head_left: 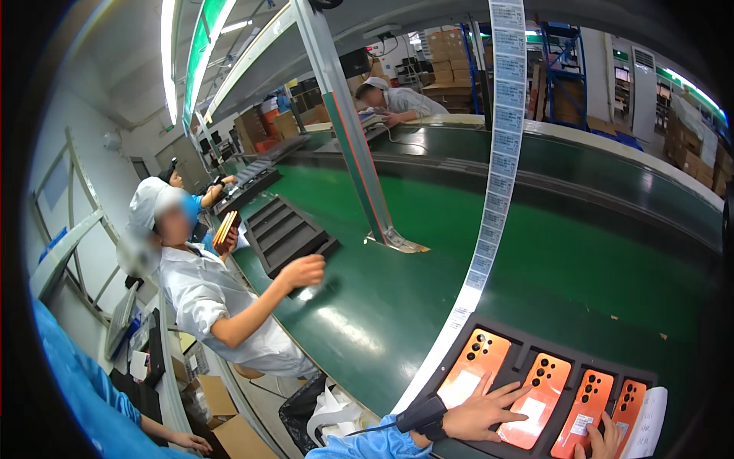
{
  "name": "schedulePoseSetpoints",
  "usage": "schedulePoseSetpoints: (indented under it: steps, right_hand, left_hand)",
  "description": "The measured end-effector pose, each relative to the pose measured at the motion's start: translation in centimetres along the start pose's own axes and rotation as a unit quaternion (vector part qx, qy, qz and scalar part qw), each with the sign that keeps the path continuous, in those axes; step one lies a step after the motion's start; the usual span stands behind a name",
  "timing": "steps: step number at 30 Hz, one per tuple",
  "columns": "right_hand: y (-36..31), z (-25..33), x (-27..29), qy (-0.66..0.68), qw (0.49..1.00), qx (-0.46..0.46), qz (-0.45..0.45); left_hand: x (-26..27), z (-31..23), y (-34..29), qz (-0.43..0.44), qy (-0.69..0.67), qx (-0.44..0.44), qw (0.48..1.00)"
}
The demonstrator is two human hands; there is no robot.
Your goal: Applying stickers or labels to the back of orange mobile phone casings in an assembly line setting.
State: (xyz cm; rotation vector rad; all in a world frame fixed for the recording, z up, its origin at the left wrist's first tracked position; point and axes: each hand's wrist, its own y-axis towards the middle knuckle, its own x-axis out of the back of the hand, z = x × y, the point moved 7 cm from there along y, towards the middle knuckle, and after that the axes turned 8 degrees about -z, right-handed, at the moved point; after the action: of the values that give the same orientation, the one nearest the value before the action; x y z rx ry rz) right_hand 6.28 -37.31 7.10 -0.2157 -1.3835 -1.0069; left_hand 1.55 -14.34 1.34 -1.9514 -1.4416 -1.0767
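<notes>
Several orange phones lie face down in a black foam tray (527, 336) at the lower right, camera lenses toward the far side. My left hand (482, 415), with a black band at the wrist, is open with fingers spread. It reaches over the leftmost phone (493, 350) and onto the second phone (552, 371), beside its white label (537, 410). My right hand (605, 440), partly cut off by the lower edge, has its fingers apart on the third phone (595, 386), near its small white label (581, 423). The rightmost phone (631, 394) is partly hidden by handwritten paper (650, 421).
A long strip of printed labels (501, 153) hangs down left of the tray. A metal post (348, 138) stands on the green bench (382, 298). At the left, a white-clad co-worker (222, 298) holds phones beside an empty black tray (287, 233). Another person (397, 99) works across the bench.
</notes>
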Motion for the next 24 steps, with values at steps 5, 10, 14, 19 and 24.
schedulePoseSetpoints:
  steps: [5,10,14,19,24]
  right_hand:
    - [0.26,-0.10,-0.07,0.015,1.000,0.002,0.002]
    - [-0.06,-0.71,-0.35,0.016,1.000,0.020,-0.003]
    - [-0.14,-0.71,-0.15,0.001,1.000,0.024,-0.014]
    - [-0.44,-0.38,0.12,-0.008,1.000,0.014,-0.019]
    - [-0.38,0.06,0.09,-0.012,1.000,0.003,-0.005]
  left_hand:
    - [0.40,-0.05,0.03,-0.028,-0.013,0.000,1.000]
    - [0.50,-0.01,0.30,-0.013,-0.011,-0.001,1.000]
    - [0.40,-0.14,0.23,0.007,-0.007,0.000,1.000]
    - [0.56,-0.30,0.09,-0.013,-0.018,0.005,1.000]
    - [0.50,-0.07,-0.10,0.000,-0.021,0.005,1.000]
